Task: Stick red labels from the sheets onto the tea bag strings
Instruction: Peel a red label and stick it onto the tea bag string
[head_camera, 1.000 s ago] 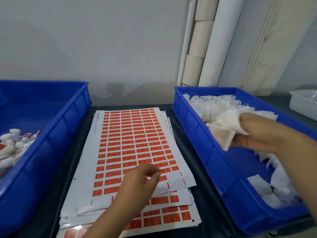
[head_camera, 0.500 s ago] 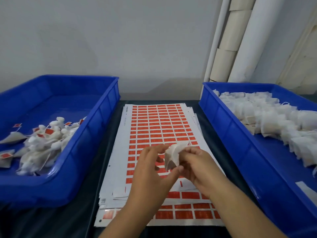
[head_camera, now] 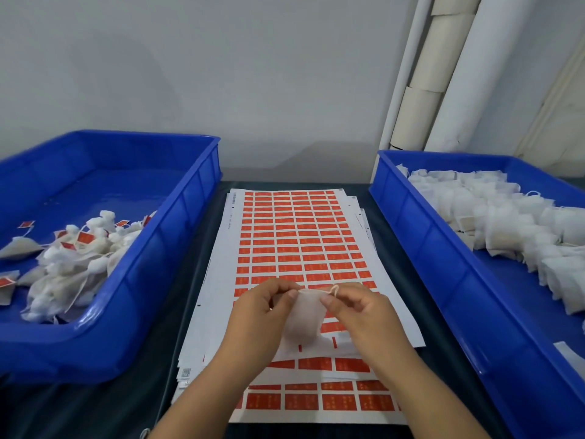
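A white tea bag (head_camera: pixel 303 321) hangs between both hands above the stack of label sheets (head_camera: pixel 297 245), which carry rows of red labels. My left hand (head_camera: pixel 262 315) pinches the bag's upper left corner. My right hand (head_camera: pixel 357 315) pinches the bag's top edge by its looped string (head_camera: pixel 334 290). No peeled label is visible on either hand. The lower rows of the top sheet are hidden behind the hands.
A blue bin (head_camera: pixel 152 280) on the left holds tea bags with red labels (head_camera: pixel 72 248). A blue bin (head_camera: pixel 443 270) on the right holds a pile of unlabelled white tea bags (head_camera: pixel 506 223). White rolls (head_camera: pixel 443 74) lean against the wall behind. The dark table (head_camera: pixel 95 407) lies underneath.
My right hand took a tea bag out of the right bin and brought it over the sheets. My left hand left the sheet and now pinches the bag, which hangs spread out.
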Demonstrator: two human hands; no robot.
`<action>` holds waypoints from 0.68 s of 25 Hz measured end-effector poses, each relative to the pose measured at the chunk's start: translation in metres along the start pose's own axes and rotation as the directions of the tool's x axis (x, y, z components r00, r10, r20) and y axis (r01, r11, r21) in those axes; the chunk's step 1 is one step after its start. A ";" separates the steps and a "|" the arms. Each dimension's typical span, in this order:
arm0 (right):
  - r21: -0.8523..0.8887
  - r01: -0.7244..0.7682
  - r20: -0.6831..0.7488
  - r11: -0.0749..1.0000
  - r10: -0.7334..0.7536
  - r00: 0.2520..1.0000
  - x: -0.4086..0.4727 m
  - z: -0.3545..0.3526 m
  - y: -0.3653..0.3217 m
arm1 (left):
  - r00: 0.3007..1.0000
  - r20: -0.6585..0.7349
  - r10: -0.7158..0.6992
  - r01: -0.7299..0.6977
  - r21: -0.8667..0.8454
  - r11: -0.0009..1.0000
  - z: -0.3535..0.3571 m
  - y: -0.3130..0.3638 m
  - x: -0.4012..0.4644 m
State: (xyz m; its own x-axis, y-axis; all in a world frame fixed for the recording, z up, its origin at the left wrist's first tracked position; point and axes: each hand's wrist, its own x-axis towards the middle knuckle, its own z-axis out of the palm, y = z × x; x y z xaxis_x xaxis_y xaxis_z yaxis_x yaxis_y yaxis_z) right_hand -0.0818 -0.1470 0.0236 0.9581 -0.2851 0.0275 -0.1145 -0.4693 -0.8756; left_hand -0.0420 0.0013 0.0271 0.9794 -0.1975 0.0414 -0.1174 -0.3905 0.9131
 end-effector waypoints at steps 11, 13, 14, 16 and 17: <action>0.058 0.239 -0.043 0.969 -0.237 0.971 0.003 -0.010 -0.013 | 0.981 0.108 0.162 -0.178 0.159 0.971 0.001 0.023 0.004; 0.041 0.275 -0.094 0.961 -0.270 0.958 0.003 -0.014 -0.018 | 0.964 0.133 0.230 -0.252 0.184 0.950 0.002 0.032 0.005; 0.037 0.283 -0.120 0.958 -0.277 0.953 0.003 -0.017 -0.019 | 0.966 0.123 0.229 -0.250 0.189 0.950 0.001 0.034 0.007; 0.075 0.245 -0.195 0.967 -0.226 0.954 0.002 -0.023 -0.018 | 0.978 0.104 0.180 -0.199 0.216 0.956 -0.002 0.033 0.009; 0.120 0.201 -0.228 0.972 -0.170 0.959 0.003 -0.026 -0.017 | 0.983 0.112 0.144 -0.167 0.236 0.957 -0.003 0.032 0.010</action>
State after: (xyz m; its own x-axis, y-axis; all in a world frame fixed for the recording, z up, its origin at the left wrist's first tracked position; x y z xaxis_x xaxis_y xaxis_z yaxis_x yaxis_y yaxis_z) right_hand -0.0841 -0.1616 0.0509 0.8779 -0.3842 0.2857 0.1133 -0.4131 -0.9036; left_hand -0.0357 -0.0100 0.0578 0.9278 -0.3508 0.1269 -0.3146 -0.5532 0.7713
